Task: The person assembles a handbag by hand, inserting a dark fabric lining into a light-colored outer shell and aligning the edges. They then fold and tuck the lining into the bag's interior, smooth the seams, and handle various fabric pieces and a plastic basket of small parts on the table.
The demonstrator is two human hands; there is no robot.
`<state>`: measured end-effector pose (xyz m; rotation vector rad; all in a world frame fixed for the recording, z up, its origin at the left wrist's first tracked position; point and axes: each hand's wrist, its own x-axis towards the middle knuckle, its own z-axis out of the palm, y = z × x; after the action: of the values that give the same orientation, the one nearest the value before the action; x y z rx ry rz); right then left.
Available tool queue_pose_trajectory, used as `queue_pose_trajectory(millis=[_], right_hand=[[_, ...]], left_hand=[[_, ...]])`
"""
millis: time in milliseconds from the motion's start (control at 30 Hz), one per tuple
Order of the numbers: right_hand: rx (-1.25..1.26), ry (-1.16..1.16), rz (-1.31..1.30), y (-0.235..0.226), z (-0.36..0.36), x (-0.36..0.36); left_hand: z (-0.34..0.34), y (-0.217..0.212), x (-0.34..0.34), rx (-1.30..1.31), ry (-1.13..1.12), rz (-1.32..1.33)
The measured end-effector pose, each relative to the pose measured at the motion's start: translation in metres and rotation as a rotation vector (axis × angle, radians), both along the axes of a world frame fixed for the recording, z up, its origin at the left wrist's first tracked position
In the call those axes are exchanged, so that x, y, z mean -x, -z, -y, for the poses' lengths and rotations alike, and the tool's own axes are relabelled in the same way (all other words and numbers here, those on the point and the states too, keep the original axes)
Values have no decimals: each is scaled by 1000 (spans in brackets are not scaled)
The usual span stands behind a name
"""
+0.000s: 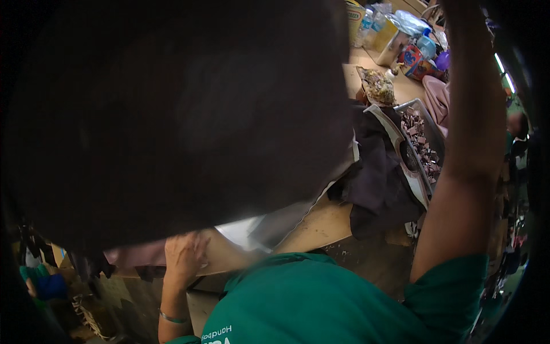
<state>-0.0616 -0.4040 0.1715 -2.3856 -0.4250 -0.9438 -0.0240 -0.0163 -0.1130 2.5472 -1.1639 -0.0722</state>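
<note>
A large dark brown sheet (229,109), which looks like leather or cloth, fills the upper left and middle of the head view. Just below its lower edge, my left hand (186,252) rests by the near table edge, its fingers blurred and partly covered. Whether it grips anything, I cannot make out. Beside it lies a dusky pink piece (137,254), and to its right a white sheet (240,231) shows under the dark one. My right arm is raised along the right side, with its hand beyond the upper edge of the picture.
On the wooden table (323,223), more dark material (381,183) lies bunched beside a grey tray (432,123) of small brown pieces. Farther back are a bag of scraps (376,86), pink material (438,100), a yellowish container (384,43) and a colourful packet (415,64).
</note>
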Motion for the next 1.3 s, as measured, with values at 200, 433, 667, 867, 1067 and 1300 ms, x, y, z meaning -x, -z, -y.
queue_pose_trajectory(millis=[200, 433, 667, 867, 1067, 1300], right_hand=[[-56, -668, -385, 119, -117, -36], [325, -443, -401, 238, -159, 50], [473, -184, -510, 251, -177, 78], [406, -38, -571, 226, -175, 74], [65, -104, -522, 236, -155, -19], [109, 63, -747, 277, -158, -63]], left_hand=[[-25, -43, -51, 718, -378, -15], [27, -38, -47, 669, -287, -542], [63, 10, -50, 652, -336, -780], [58, 52, -57, 858, -280, -1223], [80, 47, -38, 714, -73, -717], [75, 32, -32, 666, -159, -826]])
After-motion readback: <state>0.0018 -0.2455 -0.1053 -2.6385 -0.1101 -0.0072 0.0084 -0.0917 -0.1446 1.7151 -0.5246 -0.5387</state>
